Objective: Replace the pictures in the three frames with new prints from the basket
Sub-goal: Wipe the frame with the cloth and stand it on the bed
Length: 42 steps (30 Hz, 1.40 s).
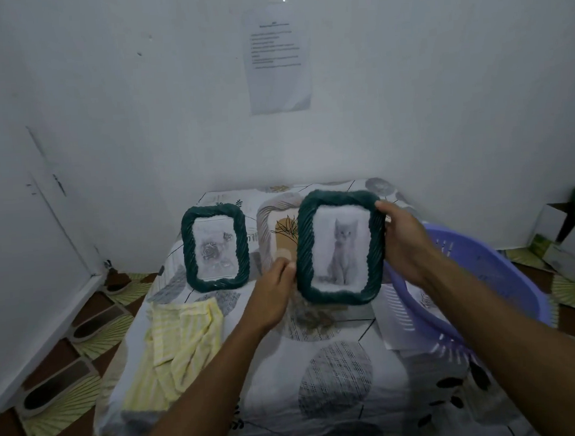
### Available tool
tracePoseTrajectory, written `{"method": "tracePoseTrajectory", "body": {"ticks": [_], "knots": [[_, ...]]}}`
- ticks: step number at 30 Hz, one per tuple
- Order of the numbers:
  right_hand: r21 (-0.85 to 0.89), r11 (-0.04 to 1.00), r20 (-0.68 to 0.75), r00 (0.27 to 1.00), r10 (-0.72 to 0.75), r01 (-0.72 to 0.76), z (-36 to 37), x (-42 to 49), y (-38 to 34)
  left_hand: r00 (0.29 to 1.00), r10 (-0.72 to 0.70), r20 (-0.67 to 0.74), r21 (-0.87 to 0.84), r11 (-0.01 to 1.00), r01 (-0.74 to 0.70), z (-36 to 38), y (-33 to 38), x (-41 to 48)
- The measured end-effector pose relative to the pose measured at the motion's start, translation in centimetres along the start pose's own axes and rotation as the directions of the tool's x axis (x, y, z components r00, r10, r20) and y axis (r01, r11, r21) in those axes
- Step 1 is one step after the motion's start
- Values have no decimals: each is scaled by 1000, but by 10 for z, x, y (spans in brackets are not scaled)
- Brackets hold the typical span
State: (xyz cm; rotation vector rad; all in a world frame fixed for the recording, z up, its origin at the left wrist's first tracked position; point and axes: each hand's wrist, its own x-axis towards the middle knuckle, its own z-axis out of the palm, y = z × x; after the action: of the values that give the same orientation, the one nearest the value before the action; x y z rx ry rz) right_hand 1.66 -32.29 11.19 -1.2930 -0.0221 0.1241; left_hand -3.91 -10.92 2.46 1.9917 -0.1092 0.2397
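Note:
I hold a dark green rope-pattern frame upright above the table; it shows a grey cat picture. My left hand grips its lower left edge. My right hand grips its upper right edge. A second green frame with a rose picture stands upright at the back left of the table. The purple basket leans at the table's right side, with a print showing inside. No third frame is in view.
The table wears a patterned cloth. A yellow striped cloth lies crumpled at the left. A paper sheet lies beside the basket. White cartons sit on the floor at far right. A printed notice hangs on the wall.

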Motion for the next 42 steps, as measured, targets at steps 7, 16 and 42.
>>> {"method": "tracePoseTrajectory", "body": {"ticks": [7, 16, 42], "knots": [[50, 994, -95, 991, -93, 98, -3, 49, -32, 974, 208, 93, 653, 725, -218, 18, -66, 1], [21, 996, -188, 979, -83, 88, -20, 113, -34, 966, 246, 78, 679, 697, -232, 21, -83, 4], [-498, 860, -121, 991, 58, -111, -50, 152, 2, 981, 174, 82, 731, 658, -178, 22, -89, 7]]}}
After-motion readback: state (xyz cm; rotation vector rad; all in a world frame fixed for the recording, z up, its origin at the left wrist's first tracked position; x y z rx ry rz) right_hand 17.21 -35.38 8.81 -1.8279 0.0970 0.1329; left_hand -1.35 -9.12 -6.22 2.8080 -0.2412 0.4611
